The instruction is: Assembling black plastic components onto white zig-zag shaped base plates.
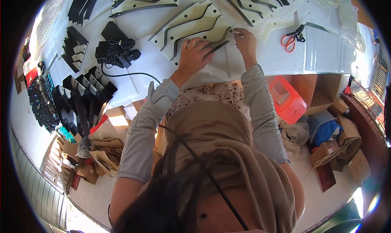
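Note:
A cream panel (191, 27) with wavy black strips and black dots lies aslant on the white-covered table. My left hand (193, 55) rests over its near edge, fingers bent around a straight black strip (220, 46) whose right end sticks out past the fingertips. By the panel's right corner is my right hand (245, 44), its thumb and fingers drawn together. Whatever they pinch is too small to make out. Similar panels lie beyond, one at the far left (144, 0) and another at the far right (252, 6).
Red-handled scissors (288, 43) lie to the right. On the left are a black adapter with bundled cable (118, 47), black strips (83, 4) and stacked black-and-white pieces (83, 92). A red plastic basket (287, 100) and cardboard boxes (326, 90) stand below the table edge.

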A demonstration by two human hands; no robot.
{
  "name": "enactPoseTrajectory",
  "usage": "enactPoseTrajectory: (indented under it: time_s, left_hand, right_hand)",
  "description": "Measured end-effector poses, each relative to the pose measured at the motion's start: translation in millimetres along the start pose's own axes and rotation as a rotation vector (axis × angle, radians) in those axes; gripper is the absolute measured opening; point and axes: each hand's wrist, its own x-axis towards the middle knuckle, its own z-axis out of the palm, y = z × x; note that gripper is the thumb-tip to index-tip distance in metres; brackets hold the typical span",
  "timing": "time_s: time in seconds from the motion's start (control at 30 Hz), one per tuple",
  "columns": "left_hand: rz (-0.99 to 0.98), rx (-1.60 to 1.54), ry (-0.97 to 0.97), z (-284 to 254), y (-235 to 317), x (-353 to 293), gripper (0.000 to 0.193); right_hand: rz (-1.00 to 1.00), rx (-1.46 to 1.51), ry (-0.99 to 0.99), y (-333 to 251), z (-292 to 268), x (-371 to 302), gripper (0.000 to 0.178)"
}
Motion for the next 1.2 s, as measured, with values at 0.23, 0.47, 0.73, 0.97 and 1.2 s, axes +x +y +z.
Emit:
enactPoseTrajectory:
  time_s: [0.23,0.47,0.73,0.97,1.2]
  left_hand:
    - [-0.444,-0.388,0.168,-44.8,-4.0,-26.2,0.023]
    - [-1.200,-0.937,-0.160,-81.2,-26.3,-122.6,0.018]
    - [-1.357,-1.072,-0.071,-50.4,-18.1,-129.8,0.028]
    - [-1.327,-1.097,0.000,-43.4,-19.3,-124.9,0.023]
    - [-1.408,-1.101,-0.016,-41.6,-14.7,-123.8,0.021]
  right_hand:
    - [0.053,0.014,-0.094,-7.8,-15.3,-4.4,0.024]
    - [0.103,0.222,-0.222,-33.6,-36.9,-47.0,0.015]
    - [-0.407,0.072,-0.279,-40.3,2.2,-111.1,0.013]
    - [-0.299,0.112,-0.136,-45.8,-8.2,-101.0,0.018]
    - [-0.451,-0.032,-0.105,-46.2,-5.0,-94.2,0.020]
